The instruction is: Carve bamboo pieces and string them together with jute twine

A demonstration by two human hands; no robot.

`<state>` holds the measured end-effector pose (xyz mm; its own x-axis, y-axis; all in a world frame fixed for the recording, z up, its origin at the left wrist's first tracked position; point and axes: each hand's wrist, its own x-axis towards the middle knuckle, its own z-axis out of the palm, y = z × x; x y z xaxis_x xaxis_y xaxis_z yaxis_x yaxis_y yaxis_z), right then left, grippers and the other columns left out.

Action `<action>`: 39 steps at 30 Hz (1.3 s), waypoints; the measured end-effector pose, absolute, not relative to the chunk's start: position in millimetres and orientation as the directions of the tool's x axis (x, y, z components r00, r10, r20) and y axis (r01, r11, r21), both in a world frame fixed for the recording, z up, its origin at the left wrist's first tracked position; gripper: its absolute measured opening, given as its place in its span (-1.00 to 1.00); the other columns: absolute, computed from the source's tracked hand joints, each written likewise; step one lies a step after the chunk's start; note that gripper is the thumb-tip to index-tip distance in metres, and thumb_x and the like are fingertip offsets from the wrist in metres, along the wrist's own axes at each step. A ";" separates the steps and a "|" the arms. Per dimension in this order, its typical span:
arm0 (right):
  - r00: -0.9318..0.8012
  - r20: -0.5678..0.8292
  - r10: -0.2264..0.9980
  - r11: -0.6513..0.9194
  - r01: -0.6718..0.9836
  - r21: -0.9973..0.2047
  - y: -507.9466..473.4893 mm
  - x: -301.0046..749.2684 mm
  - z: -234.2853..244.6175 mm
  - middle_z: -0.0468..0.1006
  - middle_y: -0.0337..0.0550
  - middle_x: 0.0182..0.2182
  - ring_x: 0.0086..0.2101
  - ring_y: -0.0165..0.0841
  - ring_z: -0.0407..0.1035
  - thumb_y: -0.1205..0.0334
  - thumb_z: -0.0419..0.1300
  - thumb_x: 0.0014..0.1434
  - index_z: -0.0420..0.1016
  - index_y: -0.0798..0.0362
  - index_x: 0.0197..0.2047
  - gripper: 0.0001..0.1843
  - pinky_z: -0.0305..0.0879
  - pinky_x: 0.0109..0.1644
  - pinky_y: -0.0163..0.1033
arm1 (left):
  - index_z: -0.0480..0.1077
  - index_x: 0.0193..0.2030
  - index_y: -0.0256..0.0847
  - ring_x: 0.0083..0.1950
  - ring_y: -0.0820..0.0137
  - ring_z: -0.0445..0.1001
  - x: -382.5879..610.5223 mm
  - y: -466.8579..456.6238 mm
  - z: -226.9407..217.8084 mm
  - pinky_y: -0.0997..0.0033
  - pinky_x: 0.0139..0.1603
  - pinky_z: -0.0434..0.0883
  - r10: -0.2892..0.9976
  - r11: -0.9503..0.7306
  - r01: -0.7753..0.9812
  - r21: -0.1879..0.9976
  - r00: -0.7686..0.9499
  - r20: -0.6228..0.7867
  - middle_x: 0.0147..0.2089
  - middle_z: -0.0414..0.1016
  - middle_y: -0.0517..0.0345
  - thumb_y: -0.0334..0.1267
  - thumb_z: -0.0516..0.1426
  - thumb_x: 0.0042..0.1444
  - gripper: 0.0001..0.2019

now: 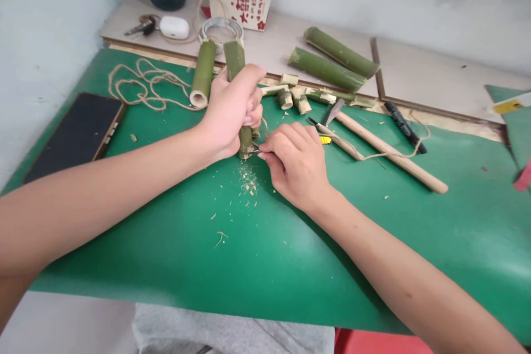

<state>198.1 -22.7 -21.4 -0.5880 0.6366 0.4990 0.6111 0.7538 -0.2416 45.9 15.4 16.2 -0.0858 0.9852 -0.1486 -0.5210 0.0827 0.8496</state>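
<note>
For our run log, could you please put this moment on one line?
Left hand: grips bamboo piece | Right hand: holds thin metal tool at bamboo's near end | Shavings: on green surface

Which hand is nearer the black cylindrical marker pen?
Right. The right hand is left of the pen, with a pale wooden handle between; the left hand, farther left, grips a green bamboo tube.

A pale back wall (398, 0) and a bluish left wall (50, 27) meet in a corner beyond the counter (265, 271), whose smooth green top catches a soft sheen at right; beige panels (443, 77) with brown edges line its rear, and something red (377, 343) shows at the bottom
</note>
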 end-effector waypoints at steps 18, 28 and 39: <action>-0.679 0.400 0.616 0.784 0.577 -0.230 -23.5 198.2 -21.2 0.60 -0.14 -0.30 -0.25 -0.20 0.33 0.37 0.10 0.39 0.43 0.01 -0.22 -0.86 0.08 -0.12 -0.07 | 0.08 -0.54 -0.14 -0.74 0.63 -0.08 42.9 14.3 17.8 0.49 -0.66 -0.11 0.989 0.147 -0.485 0.862 0.057 -0.136 -0.70 -0.05 0.44 -0.17 0.34 0.15 -0.50; -0.678 0.405 0.614 0.785 0.579 -0.220 -23.0 199.6 -21.5 0.60 -0.14 -0.30 -0.24 -0.21 0.33 0.34 0.09 0.42 0.43 0.02 -0.23 -0.84 0.06 -0.12 -0.07 | 0.05 -0.53 -0.17 -0.75 0.67 -0.09 42.4 14.6 20.8 0.54 -0.66 -0.10 0.980 0.196 -0.511 0.837 0.084 -0.178 -0.70 -0.05 0.44 -0.26 0.28 0.24 -0.52; -0.684 0.434 0.587 0.806 0.547 -0.227 -22.2 200.0 -21.4 0.59 -0.16 -0.31 -0.26 -0.23 0.34 0.31 0.09 0.44 0.40 0.02 -0.24 -0.83 0.08 -0.12 -0.08 | 0.02 -0.55 -0.15 -0.75 0.64 -0.14 37.6 19.2 19.1 0.53 -0.67 -0.12 0.971 0.237 -0.553 0.799 0.134 -0.196 -0.73 -0.10 0.44 -0.32 0.14 0.29 -0.57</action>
<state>200.0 -22.2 -21.4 -0.6839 0.5868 0.4336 0.5471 0.8056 -0.2274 37.6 19.2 19.1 0.1342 0.9715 -0.1955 -0.5526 0.2371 0.7990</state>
